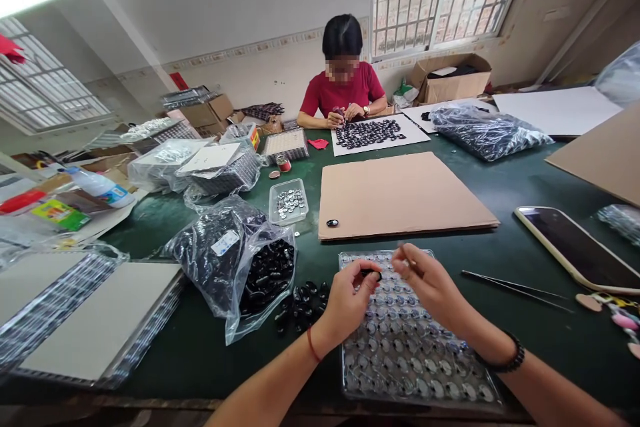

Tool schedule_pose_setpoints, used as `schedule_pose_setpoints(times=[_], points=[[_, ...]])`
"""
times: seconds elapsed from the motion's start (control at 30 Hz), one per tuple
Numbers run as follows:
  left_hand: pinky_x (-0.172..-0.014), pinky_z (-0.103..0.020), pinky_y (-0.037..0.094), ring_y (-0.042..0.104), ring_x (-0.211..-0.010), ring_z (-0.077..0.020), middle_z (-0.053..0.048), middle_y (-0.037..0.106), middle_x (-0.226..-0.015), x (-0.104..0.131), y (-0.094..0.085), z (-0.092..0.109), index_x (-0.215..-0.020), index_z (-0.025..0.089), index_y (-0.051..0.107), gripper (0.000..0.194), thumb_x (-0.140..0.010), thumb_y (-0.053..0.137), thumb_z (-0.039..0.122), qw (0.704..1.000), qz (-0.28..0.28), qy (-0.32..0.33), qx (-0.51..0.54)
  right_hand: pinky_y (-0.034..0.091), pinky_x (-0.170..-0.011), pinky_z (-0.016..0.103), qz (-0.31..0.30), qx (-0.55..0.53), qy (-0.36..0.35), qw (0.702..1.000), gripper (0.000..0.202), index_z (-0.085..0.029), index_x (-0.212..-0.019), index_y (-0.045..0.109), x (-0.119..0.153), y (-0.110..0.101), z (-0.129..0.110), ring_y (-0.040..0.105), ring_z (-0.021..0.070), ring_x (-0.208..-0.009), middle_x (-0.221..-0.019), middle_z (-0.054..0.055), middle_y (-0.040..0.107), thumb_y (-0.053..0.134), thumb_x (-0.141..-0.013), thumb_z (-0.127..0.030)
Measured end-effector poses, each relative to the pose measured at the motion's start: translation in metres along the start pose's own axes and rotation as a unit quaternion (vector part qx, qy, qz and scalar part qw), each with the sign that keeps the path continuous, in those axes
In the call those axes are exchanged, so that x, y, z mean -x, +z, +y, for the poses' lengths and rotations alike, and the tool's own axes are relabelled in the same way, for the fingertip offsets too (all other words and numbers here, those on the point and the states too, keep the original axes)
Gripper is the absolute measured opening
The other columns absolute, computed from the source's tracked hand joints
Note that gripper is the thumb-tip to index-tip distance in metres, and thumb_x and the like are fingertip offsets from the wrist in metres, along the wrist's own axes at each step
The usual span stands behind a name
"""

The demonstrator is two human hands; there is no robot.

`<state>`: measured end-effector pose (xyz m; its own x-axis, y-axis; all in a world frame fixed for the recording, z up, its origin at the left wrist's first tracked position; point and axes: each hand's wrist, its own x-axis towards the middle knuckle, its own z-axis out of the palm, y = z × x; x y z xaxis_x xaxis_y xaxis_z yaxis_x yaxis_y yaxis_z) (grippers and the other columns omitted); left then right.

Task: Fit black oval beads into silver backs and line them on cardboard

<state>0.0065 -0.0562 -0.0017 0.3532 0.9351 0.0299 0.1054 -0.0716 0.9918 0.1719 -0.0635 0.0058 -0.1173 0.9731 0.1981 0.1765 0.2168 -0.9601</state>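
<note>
The left hand (349, 298) pinched a black piece (373, 274), the right hand (433, 285) curled, contents unclear; one oval (332, 223) lay on cardboard (400, 193), a bagful (267, 273) apparently remaining.

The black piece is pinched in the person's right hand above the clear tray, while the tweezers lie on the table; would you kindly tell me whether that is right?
Not quite: the head view shows the black piece pinched in the left hand, not the right hand. It is above the clear tray, and the tweezers lie on the table.
</note>
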Motion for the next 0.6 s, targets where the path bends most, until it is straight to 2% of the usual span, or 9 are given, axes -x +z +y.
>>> schedule_pose_setpoints(times=[0.07, 0.13, 0.27, 0.37, 0.43, 0.5, 0.53, 0.6], points=[[-0.063, -0.024, 0.045, 0.055, -0.071, -0.0126, -0.006, 0.06, -0.087, -0.001, 0.0, 0.0, -0.096, 0.015, 0.052, 0.027, -0.079, 0.056, 0.036, 0.998, -0.016, -0.008, 0.052, 0.034, -0.043, 0.02, -0.037, 0.066, -0.001, 0.997, 0.024, -0.018, -0.09, 0.054, 0.002, 0.003, -0.002, 0.039, 0.0066, -0.046, -0.074, 0.0, 0.057, 0.052, -0.082, -0.041], [-0.061, -0.024, 0.045, 0.056, -0.071, -0.012, -0.006, 0.061, -0.09, -0.001, 0.002, 0.001, -0.095, 0.016, 0.047, 0.031, -0.076, 0.061, 0.036, 0.993, -0.027, -0.019, 0.117, 0.034, -0.043, 0.02, -0.074, 0.085, 0.01, 0.994, 0.027, -0.018, -0.097, 0.056, 0.002, 0.005, -0.004, 0.04, 0.0063, -0.046, -0.08, 0.002, 0.061, 0.054, -0.081, -0.041], [-0.056, -0.024, 0.045, 0.053, -0.056, -0.0087, 0.0, 0.058, -0.069, 0.0, 0.003, 0.003, -0.083, 0.017, 0.042, 0.034, -0.071, 0.065, 0.039, 0.979, -0.056, -0.056, 0.19, 0.035, -0.044, 0.021, -0.109, 0.065, 0.037, 0.991, 0.032, -0.017, -0.096, 0.061, 0.0, 0.001, -0.005, 0.045, 0.0091, -0.047, -0.068, 0.003, 0.063, 0.054, -0.08, -0.044], [-0.058, -0.027, 0.047, 0.056, -0.057, -0.0115, 0.001, 0.058, -0.065, -0.002, -0.004, 0.006, -0.082, 0.017, 0.041, 0.04, -0.068, 0.065, 0.047, 0.973, -0.084, -0.081, 0.199, 0.032, -0.043, 0.021, -0.112, 0.094, 0.044, 0.988, 0.028, -0.016, -0.089, 0.064, -0.001, -0.003, -0.003, 0.043, 0.0093, -0.046, -0.062, 0.002, 0.06, 0.056, -0.078, -0.041], [-0.061, -0.029, 0.047, 0.059, -0.062, -0.0138, -0.002, 0.061, -0.07, -0.005, -0.019, 0.01, -0.086, 0.017, 0.044, 0.043, -0.066, 0.065, 0.049, 0.979, -0.126, -0.08, 0.138, 0.03, -0.042, 0.021, -0.101, 0.133, 0.041, 0.985, 0.024, -0.016, -0.086, 0.066, -0.005, -0.005, -0.003, 0.04, 0.0084, -0.045, -0.059, 0.0, 0.058, 0.057, -0.077, -0.037], [-0.065, -0.028, 0.046, 0.06, -0.07, -0.015, -0.004, 0.063, -0.081, -0.009, -0.041, 0.016, -0.092, 0.017, 0.05, 0.041, -0.067, 0.065, 0.045, 0.986, -0.158, -0.056, -0.009, 0.027, -0.041, 0.021, -0.089, 0.167, 0.036, 0.981, 0.022, -0.016, -0.086, 0.066, -0.016, -0.006, -0.007, 0.037, 0.0078, -0.044, -0.054, -0.001, 0.054, 0.057, -0.076, -0.034], [-0.065, -0.027, 0.045, 0.059, -0.072, -0.0151, -0.004, 0.063, -0.087, -0.011, -0.054, 0.019, -0.093, 0.018, 0.053, 0.037, -0.068, 0.065, 0.042, 0.981, -0.162, -0.04, -0.104, 0.026, -0.041, 0.021, -0.083, 0.18, 0.033, 0.98, 0.023, -0.016, -0.086, 0.066, -0.025, -0.005, -0.009, 0.036, 0.0077, -0.043, -0.051, -0.002, 0.051, 0.056, -0.076, -0.033], [-0.065, -0.025, 0.043, 0.058, -0.072, -0.0148, -0.003, 0.063, -0.089, -0.014, -0.078, 0.021, -0.091, 0.018, 0.058, 0.029, -0.069, 0.064, 0.037, 0.952, -0.142, -0.023, -0.27, 0.025, -0.041, 0.021, -0.072, 0.205, 0.021, 0.976, 0.023, -0.016, -0.085, 0.067, -0.051, 0.0, -0.014, 0.036, 0.0082, -0.043, -0.048, -0.003, 0.049, 0.055, -0.076, -0.033]])
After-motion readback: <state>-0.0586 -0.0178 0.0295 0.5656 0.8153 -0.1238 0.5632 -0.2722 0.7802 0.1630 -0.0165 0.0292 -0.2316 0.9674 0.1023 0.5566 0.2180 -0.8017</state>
